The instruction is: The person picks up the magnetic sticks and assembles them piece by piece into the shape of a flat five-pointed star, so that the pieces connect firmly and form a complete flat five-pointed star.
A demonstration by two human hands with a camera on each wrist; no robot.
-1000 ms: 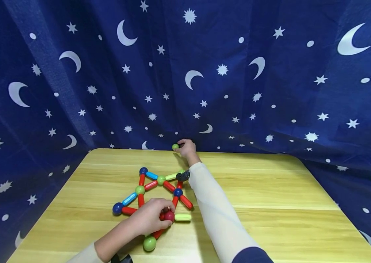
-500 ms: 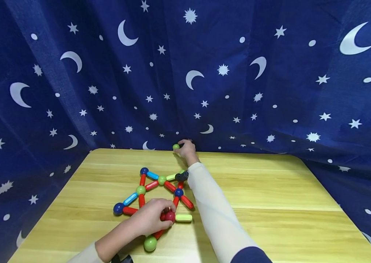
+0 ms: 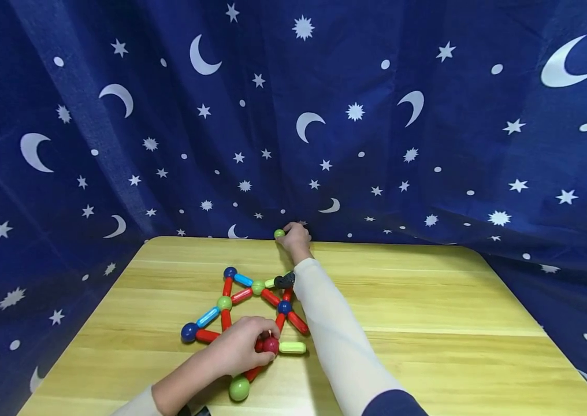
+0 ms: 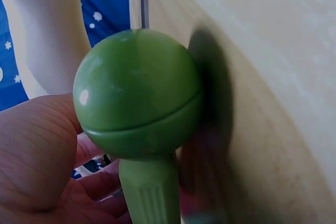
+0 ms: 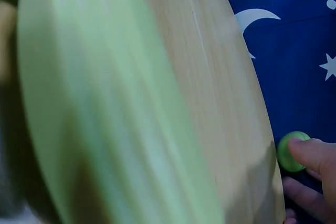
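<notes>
My left hand [image 3: 241,346] pinches a red ball [image 3: 271,345] in a flat frame of magnetic rods and balls. A yellow-green rod [image 3: 292,347] sticks out to the right of that ball. At the table's far edge, my right hand [image 3: 296,238] holds a loose green ball [image 3: 279,233] between thumb and fingers. The right wrist view shows the thumb on this green ball [image 5: 291,153]. Another green ball [image 4: 137,93], joined to a green rod [image 4: 151,187], fills the left wrist view beside the left palm. My left hand hides part of the frame.
The frame continues behind the left hand with blue balls [image 3: 189,332], red rods [image 3: 242,296] and light blue rods [image 3: 208,316]. My right forearm passes over its right corner. A dark blue curtain [image 3: 356,162] with moons and stars hangs behind the wooden table [image 3: 428,323].
</notes>
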